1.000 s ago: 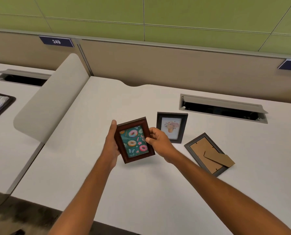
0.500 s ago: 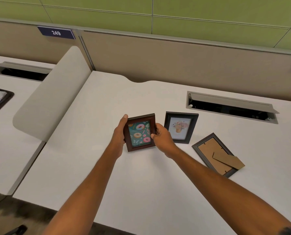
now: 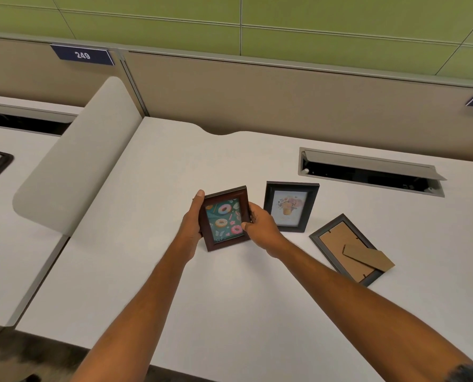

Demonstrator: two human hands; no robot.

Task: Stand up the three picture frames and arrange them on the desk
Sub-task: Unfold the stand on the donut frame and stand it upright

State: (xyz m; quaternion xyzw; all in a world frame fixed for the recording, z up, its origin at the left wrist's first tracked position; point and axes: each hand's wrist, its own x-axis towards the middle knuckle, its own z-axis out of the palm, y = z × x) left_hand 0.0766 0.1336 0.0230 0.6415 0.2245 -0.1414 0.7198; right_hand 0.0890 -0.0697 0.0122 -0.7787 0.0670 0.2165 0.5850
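Brown donut-print frame [image 3: 224,219], centre, gripped by left hand [image 3: 192,223] and right hand [image 3: 261,225], black flower-print frame [image 3: 291,206] beside, grey frame [image 3: 336,242] face-down.

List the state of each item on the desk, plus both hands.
Doughnut frame: gripped by both hands.
Flower frame: standing upright, untouched.
Grey frame: lying face down, stand flap out.
Cable hatch: lid open.
Left hand: grips doughnut frame's left edge.
Right hand: grips its right edge.
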